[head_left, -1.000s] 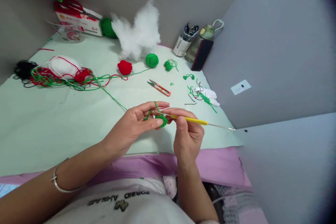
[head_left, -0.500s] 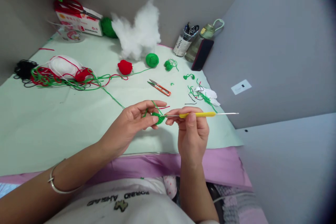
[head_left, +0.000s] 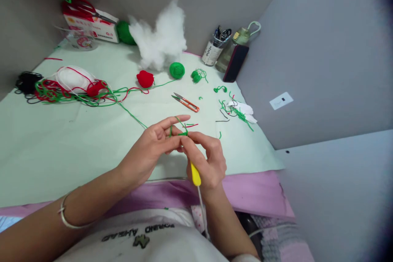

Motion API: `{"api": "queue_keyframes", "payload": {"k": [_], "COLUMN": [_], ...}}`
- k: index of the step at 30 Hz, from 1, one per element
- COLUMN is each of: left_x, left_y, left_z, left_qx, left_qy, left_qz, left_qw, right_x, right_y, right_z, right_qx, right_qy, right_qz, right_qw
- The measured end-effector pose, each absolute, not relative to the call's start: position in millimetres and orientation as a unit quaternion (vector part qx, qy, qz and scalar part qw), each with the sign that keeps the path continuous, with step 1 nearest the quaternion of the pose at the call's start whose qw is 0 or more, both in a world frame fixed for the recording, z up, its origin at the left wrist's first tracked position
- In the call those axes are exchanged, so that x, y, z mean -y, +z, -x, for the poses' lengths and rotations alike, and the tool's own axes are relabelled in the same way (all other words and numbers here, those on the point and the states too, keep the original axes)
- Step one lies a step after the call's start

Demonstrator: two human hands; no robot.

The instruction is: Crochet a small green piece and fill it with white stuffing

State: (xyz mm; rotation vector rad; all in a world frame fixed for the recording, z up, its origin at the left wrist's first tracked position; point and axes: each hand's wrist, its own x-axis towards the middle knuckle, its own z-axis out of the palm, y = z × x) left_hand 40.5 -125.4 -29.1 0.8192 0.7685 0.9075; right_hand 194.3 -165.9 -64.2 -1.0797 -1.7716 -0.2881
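My left hand (head_left: 156,139) pinches a small green crochet piece (head_left: 183,134), mostly hidden by fingers. Green yarn (head_left: 132,115) runs from the table to this hand and loops over its raised index finger. My right hand (head_left: 208,159) is closed round a yellow-handled crochet hook (head_left: 195,174), its thumb and index fingertips meeting the left fingers at the crochet piece. The hook's back metal end points down toward my body; its working tip is hidden. Beyond the hands lie orange thread snips (head_left: 186,102) and a short red yarn scrap (head_left: 190,125).
A tangle of yarn (head_left: 70,86) lies on the left. Behind are a red ball (head_left: 145,78), a green ball (head_left: 177,70) and white stuffing (head_left: 159,37). A pen cup (head_left: 211,51), bottle (head_left: 224,59) and phone (head_left: 236,64) stand back right, near yarn scraps (head_left: 239,114).
My right hand has moved left against the left fingers, and the hook has swung from level to pointing down toward my body. The crochet piece is now more covered.
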Motion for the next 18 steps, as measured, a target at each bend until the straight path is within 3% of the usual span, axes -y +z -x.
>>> {"api": "queue_keyframes", "payload": {"k": [3, 8, 12, 18], "left_x": [120, 119, 129, 117], "left_y": [-23, -13, -4, 13], "left_z": [-38, -33, -38, -41], "left_qx": [-0.312, -0.315, -0.284, -0.305], "left_qy": [0.371, 0.403, 0.394, 0.407], "left_qz": [-0.284, -0.313, -0.387, -0.480], "left_qw": [0.827, 0.800, 0.783, 0.715], "right_x": [166, 166, 166, 146], "right_y": [-58, -32, -22, -9], "right_z": [-193, -195, -197, -202], "right_qx": [0.698, 0.538, 0.513, 0.518], "right_qy": [-0.092, 0.159, 0.284, 0.366], "right_qz": [0.432, 0.430, 0.418, 0.395], "right_qw": [0.563, 0.707, 0.693, 0.665]}}
